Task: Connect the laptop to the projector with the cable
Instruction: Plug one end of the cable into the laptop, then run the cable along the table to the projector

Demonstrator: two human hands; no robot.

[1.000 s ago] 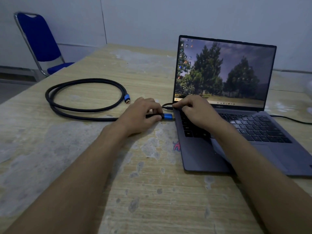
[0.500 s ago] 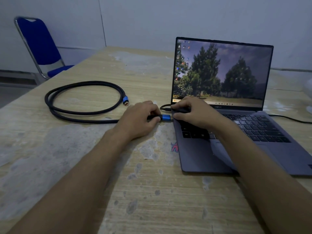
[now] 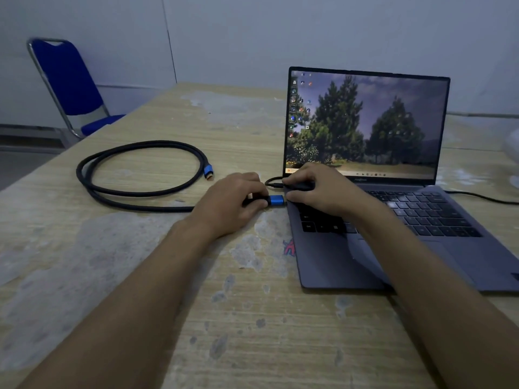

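An open grey laptop [image 3: 407, 220] with a tree wallpaper sits on the wooden table [image 3: 252, 318] at the right. A black braided cable [image 3: 134, 192] lies coiled to its left; its free blue-tipped end [image 3: 208, 173] rests on the table. My left hand [image 3: 229, 203] pinches the cable's other blue plug [image 3: 276, 200], which touches the laptop's left edge. My right hand [image 3: 320, 189] rests on the laptop's back left corner, fingers curled on the base beside a thin black wire [image 3: 273, 182]. No projector is in view.
A blue chair [image 3: 67, 85] with a metal frame stands past the table's far left corner. A thin black cord [image 3: 483, 196] leaves the laptop's right side. Grey walls close off the back. Worn patches mark the tabletop in front of me.
The view has shifted slightly. Both hands stay in nearly the same places, the left holding the blue plug against the laptop's left side.
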